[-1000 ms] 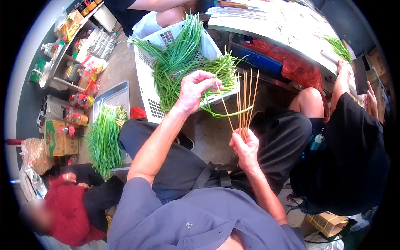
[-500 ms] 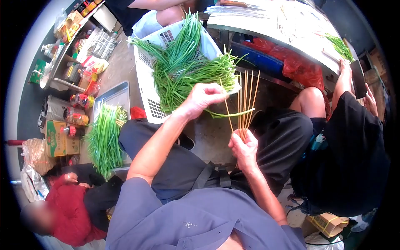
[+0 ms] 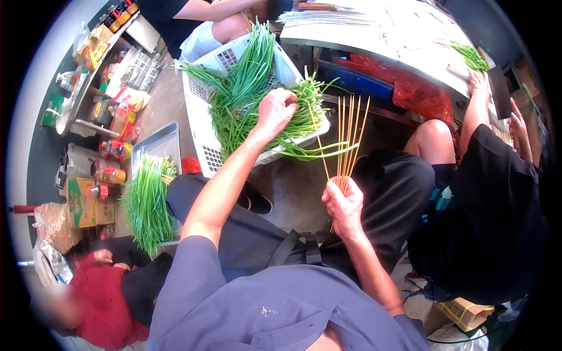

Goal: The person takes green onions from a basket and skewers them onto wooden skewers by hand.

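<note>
My right hand [image 3: 344, 205] is closed around the lower ends of several thin wooden skewers [image 3: 347, 137], which fan out upward. One skewer leans left, apart from the others. Long green chive stalks [image 3: 313, 153] run across the skewers; whether they are pierced or only lie against them I cannot tell. My left hand [image 3: 276, 114] is over the heap of chives [image 3: 237, 117], with its fingers curled and pinched against the stalks near the cut ends. The heap lies in a white plastic basket [image 3: 202, 137] in front of me.
More chives [image 3: 146, 199] lie on a metal tray [image 3: 167, 143] at left. Bottles and boxes line the left wall. A white table [image 3: 374, 38] stands ahead; a co-worker's hands [image 3: 479, 85] are at its right end, by a dark blade. Other people sit at lower left and far side.
My left hand has moved from beside the skewers up and left to the chive heap. More stalks now show across the skewers. My right hand stays in about the same place.
</note>
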The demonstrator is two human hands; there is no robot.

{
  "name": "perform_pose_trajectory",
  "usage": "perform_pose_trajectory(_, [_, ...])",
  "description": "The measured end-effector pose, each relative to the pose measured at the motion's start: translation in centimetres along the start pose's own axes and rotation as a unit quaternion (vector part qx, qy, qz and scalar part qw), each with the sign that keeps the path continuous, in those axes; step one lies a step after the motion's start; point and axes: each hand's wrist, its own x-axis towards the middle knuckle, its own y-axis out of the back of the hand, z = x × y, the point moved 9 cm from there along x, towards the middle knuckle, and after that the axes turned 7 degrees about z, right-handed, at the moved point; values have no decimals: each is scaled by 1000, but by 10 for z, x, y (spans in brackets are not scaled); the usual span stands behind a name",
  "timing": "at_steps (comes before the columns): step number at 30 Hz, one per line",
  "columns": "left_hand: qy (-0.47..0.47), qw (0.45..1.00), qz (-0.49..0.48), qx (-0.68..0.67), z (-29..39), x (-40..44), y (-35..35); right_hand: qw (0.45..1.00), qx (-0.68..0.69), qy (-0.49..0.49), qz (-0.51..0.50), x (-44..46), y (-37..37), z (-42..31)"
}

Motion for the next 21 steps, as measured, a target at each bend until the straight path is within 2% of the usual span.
perform_pose_trajectory(3, [27,998,-27,-44,-15,3,-13,1000,6,1,-7,-1,5,5])
perform_pose_trajectory(7, [49,995,-4,-87,-15,0,0,1000,-10,2,-5,-6,6,4])
perform_pose_trajectory(8, [96,986,-2,-134,-20,-3,5,1000,-9,3,-5,-6,6,3])
perform_pose_trajectory(9, [144,973,-1,-179,-24,-6,11,1000,-13,4,-7,-7,5,3])
perform_pose_trajectory(10, [142,965,0,-222,-17,-7,20,1000,-16,5,-10,-8,4,3])
perform_pose_trajectory(11, [151,931,-3,-333,-8,-10,25,1000,-14,4,-12,-8,3,4])
perform_pose_trajectory(14, [206,901,-19,-382,14,-20,43,1000,-17,1,-24,-9,-3,4])
perform_pose_trajectory(16, [239,861,-48,-446,22,-28,41,998,-48,33,-36,-11,-8,-2])
perform_pose_trajectory(17, [239,861,-47,-447,27,-31,42,998,-49,34,-36,-12,-9,-3])
perform_pose_trajectory(20, [256,802,-62,-536,41,-42,37,997,-57,36,-44,-15,-10,-4])
perform_pose_trajectory(21, [256,801,-60,-537,43,-43,36,997,-60,35,-44,-15,-10,-4])
